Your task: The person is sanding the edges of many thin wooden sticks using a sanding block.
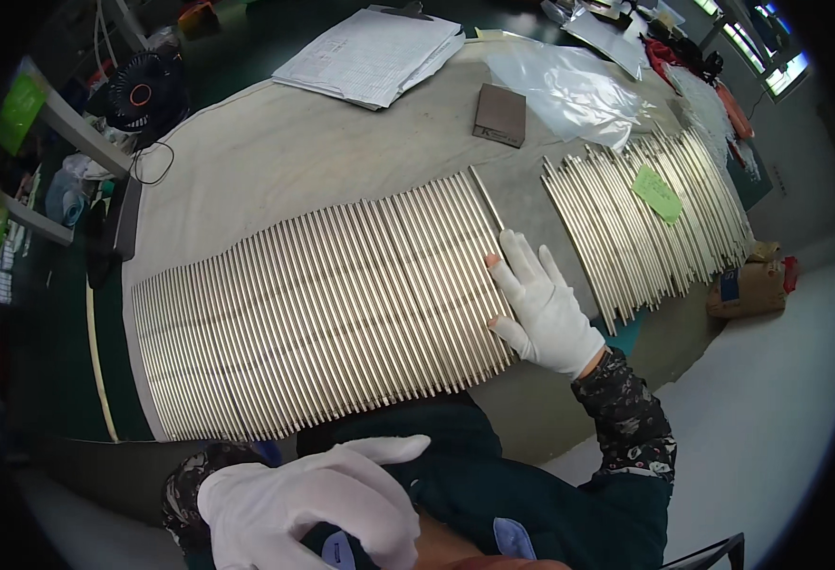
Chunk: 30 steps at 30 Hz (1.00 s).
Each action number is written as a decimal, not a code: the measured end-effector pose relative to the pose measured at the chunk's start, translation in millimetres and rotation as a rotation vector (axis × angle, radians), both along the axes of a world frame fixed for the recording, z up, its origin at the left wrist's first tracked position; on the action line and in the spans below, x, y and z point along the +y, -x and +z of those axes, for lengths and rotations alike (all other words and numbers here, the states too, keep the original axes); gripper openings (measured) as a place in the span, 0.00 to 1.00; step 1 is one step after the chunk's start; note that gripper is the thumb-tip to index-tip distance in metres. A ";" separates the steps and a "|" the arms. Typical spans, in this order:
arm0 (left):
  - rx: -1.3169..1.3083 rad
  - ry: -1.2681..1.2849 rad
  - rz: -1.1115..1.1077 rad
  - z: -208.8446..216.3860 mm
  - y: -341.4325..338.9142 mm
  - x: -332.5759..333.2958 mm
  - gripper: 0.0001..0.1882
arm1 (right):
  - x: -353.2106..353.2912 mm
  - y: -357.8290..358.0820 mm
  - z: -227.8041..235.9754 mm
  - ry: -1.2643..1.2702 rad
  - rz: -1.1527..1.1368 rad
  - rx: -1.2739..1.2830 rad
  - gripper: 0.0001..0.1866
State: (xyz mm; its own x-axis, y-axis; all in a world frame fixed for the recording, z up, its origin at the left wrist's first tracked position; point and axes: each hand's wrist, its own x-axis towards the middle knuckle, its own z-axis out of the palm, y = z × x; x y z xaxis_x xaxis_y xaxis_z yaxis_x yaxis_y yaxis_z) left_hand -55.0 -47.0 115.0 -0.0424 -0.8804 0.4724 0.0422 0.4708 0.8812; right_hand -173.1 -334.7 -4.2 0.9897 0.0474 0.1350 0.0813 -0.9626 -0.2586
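A wide row of thin, shiny metal rods lies side by side on a cloth-covered table. My right hand, in a white glove with bare thumb and index fingertips, rests at the row's right end. Its fingers are stretched and apart. One rod sticks out farther than its neighbours and runs under this hand. Low in the picture, close to my body, my left hand is raised in a white glove. Its fingers are bent but apart, and I see nothing in them.
To the right lies a looser pile of rods with a green note on it. Beyond are a small brown block, a clear plastic bag and a clipboard of papers. A black fan stands at far left.
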 end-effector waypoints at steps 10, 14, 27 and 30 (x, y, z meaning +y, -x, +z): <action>0.101 0.006 0.060 -9.0 1.2 0.1 0.20 | -13.6 8.9 -3.3 -0.208 0.070 -0.208 0.35; 0.085 -0.058 0.096 0.6 7.3 4.4 0.20 | -15.4 -2.1 -7.0 -0.219 -0.022 -0.389 0.26; -1.195 -0.302 0.233 -49.5 -57.3 -53.6 0.33 | -26.0 2.2 -20.5 -0.287 -0.075 -0.399 0.16; -1.258 -0.346 0.229 -75.8 -68.9 -63.0 0.36 | -25.8 -1.1 -26.3 -0.318 -0.066 -0.439 0.16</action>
